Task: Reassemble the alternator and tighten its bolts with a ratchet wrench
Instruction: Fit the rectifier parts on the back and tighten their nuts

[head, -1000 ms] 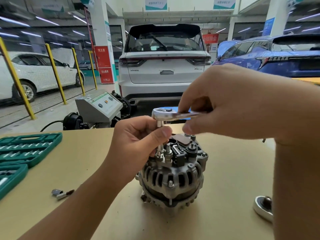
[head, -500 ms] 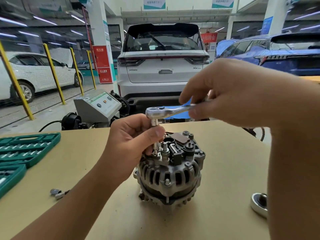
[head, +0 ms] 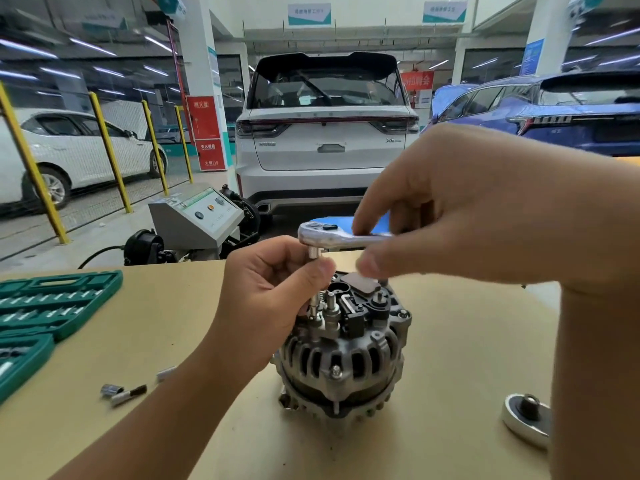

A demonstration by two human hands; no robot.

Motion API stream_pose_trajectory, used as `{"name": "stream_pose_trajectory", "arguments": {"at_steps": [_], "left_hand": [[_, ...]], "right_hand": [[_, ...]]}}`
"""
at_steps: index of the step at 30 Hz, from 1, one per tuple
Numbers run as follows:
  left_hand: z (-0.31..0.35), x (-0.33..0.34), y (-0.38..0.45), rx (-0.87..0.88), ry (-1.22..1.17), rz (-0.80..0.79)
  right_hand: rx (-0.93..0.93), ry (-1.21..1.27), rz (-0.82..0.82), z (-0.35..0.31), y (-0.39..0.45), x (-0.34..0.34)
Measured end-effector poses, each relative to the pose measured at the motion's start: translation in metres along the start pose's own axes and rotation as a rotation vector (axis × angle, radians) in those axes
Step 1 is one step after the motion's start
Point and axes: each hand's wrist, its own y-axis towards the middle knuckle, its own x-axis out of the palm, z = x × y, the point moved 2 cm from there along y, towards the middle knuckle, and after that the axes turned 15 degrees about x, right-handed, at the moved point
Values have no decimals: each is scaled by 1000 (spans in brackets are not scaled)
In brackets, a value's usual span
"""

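Tightening stage, by the look of it. Alternator (head: 343,358) upright on the bench (head: 467,341). Left hand (head: 273,289) pinching the extension bar (head: 314,303) over a top bolt; right hand (head: 460,206) gripping the ratchet wrench (head: 329,234). Next: swing handle, keep bar vertical.

Bright, even overhead light from ceiling strip lamps (head: 90,46) streaks at the upper left, the wide lens bows the frame edges, and the right hand (head: 485,216) looks softly motion-blurred.
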Motion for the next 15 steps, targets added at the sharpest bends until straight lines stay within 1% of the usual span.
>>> {"name": "stream_pose_trajectory", "arguments": {"at_steps": [2,3,6,8,11,12,14,15], "left_hand": [[1,1,-1,20,29,13],[2,1,-1,18,33,4],[4,-1,0,-18,-16,-24],[3,-2,1,-30,-38,-28],[2,0,0,-12,-24,-2],[1,1,-1,-8,-26,9],[1,1,-2,-22,-38,9],[1,0,-2,-34,-45,1]], "right_hand": [[7,81,-93,-4,-6,-1],[30,64,-63,-1,-3,-2],[103,-84,112,1,7,4],[92,-156,144,-1,10,9],[22,-156,90,-6,4,7],[8,-120,61,-6,3,4],[52,-20,2,0,3,0],[88,-9,1,1,4,0]]}}
